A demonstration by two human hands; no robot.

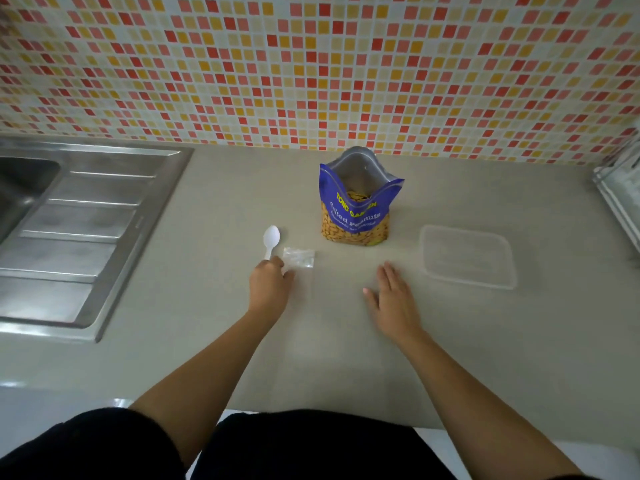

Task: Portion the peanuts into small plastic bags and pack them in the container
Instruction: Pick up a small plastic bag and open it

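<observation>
On counter [207, 323], open blue peanut bag [358, 216]

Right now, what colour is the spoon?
White. The spoon shows best in the head view, left of the peanut bag.

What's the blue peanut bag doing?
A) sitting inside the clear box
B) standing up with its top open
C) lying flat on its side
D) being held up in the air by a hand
B: the peanut bag stands upright on the counter with its top spread open, and the peanuts show inside.
</observation>
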